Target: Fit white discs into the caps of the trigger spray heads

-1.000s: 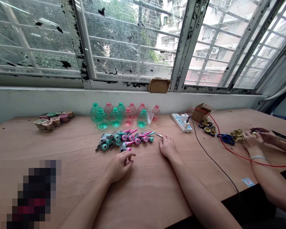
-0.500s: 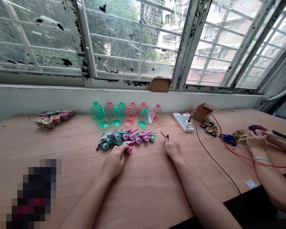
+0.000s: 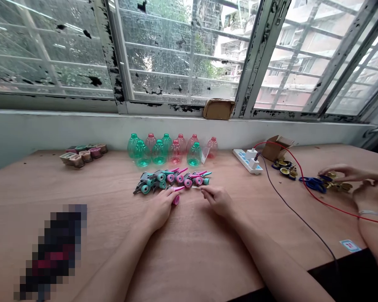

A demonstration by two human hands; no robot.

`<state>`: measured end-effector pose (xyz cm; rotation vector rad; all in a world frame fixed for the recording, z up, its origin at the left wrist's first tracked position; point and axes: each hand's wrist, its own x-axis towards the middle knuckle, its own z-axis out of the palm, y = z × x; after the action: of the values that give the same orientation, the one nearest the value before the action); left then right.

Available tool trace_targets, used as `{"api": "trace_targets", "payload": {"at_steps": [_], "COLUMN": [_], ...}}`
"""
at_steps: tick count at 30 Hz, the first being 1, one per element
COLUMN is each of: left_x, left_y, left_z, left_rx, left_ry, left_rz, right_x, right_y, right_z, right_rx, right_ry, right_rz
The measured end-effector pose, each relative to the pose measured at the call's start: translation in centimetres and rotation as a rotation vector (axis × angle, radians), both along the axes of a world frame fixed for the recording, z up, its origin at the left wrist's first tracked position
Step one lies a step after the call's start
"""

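Observation:
My left hand (image 3: 160, 209) is closed on a pink-and-grey trigger spray head (image 3: 175, 200) at the near edge of a pile. The pink trigger points right and the round pink collar faces me. From the right, my right hand (image 3: 217, 200) pinches thin metal tweezers (image 3: 196, 187), tips toward that spray head. Whether they touch it I cannot tell. Behind both hands lies the pile of teal and pink spray heads (image 3: 161, 177). Green bottles (image 3: 159, 155) and pink bottles (image 3: 175, 154), all without tops, stand behind the pile.
A white power strip (image 3: 247, 161) with a red cable (image 3: 297, 165) and a dark cable (image 3: 286, 205) lies to the right. Farther right, a co-worker's hands (image 3: 349, 172) are among blue and gold parts (image 3: 313, 183). Small containers (image 3: 83, 155) sit at the left; a blurred dark object (image 3: 52, 251) lies near left.
My right hand has moved left and the tweezers now point toward the spray head. My left hand still holds it, its pink trigger now showing. The view has shifted slightly; the co-worker's hands have separated.

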<state>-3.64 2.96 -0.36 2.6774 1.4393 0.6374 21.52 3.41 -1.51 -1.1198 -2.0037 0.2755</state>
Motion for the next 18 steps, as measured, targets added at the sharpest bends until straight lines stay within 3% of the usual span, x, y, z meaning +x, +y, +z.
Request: {"api": "trace_targets", "payload": {"at_steps": [5,9,14,18], "left_x": [0.3,1.1,1.7,1.9], "left_y": [-0.7,-1.3,-1.3,-1.0], "left_z": [0.4,0.6,0.7,0.7], "left_rx": [-0.074,-0.132,-0.169,-0.107], "left_ry": [-0.167,-0.36,-0.259,-0.135], "left_rz": [-0.023,-0.101,-0.153,-0.183], "right_x": [-1.3,-1.9,-2.4,-2.4], "right_y": [-0.9,-1.8,-3.4,-4.2], "right_z": [-0.5,0.2,2.5,3.9], "right_rx": [0.002,0.081,0.091,0.027], "right_ry": [-0.14,-0.288,-0.563,-0.596], "right_rz": [0.142,0.047,-0.111,-0.123]}}
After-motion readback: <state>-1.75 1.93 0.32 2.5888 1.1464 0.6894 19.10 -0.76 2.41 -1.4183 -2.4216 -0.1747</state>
